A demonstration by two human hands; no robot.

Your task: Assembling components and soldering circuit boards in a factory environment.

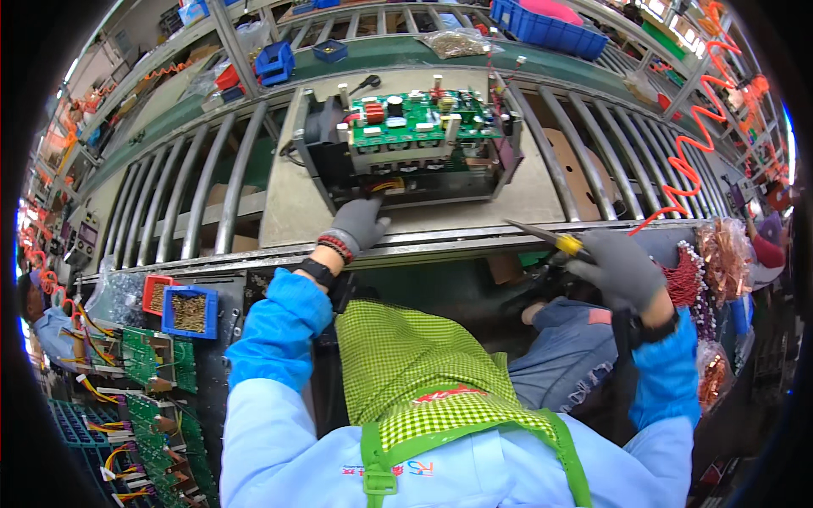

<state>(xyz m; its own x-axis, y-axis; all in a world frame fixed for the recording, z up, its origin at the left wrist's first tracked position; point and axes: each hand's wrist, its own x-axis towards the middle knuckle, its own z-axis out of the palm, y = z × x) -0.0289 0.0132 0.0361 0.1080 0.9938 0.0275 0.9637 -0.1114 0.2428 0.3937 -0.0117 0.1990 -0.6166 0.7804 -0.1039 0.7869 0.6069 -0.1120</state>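
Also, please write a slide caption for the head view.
Gloved left hand at open electronics chassis; right hand holds pointed hand tool.

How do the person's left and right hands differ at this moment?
The left hand holds no visible tool, while the right hand grips a pointed tool with a yellow section. The left hand is at the lower front edge of the open device; the right hand is off to its right. A red bracelet shows at the left wrist, none at the right. Both hands wear grey gloves.

A beige board (pixel 284 216) carries an electronics unit (pixel 415 155).
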